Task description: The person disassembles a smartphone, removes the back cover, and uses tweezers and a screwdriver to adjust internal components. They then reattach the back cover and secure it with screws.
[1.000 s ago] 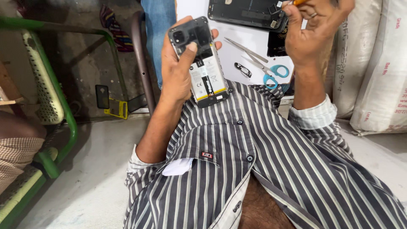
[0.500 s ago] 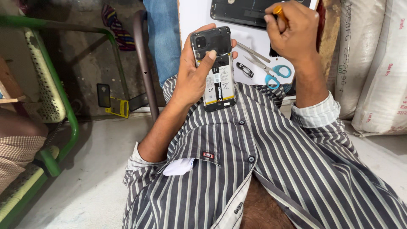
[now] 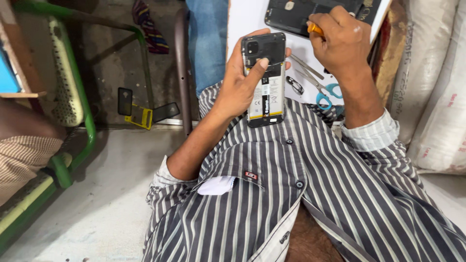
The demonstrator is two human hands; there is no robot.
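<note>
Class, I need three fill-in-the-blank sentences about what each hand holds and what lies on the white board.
1. The left hand holds an opened phone with its ___ cover removed.
2. The right hand grips a tool with an ___ handle.
3. Blue-handled ___ lie on the white board.

Missing words: back; orange; scissors

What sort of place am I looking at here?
Probably a small phone-repair spot: an opened phone in the left hand, a removed back cover and scissors on a white board.

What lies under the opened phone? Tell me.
Under the opened phone: left hand gripping it, striped shirt below, white board behind. Its front is hidden.
</note>
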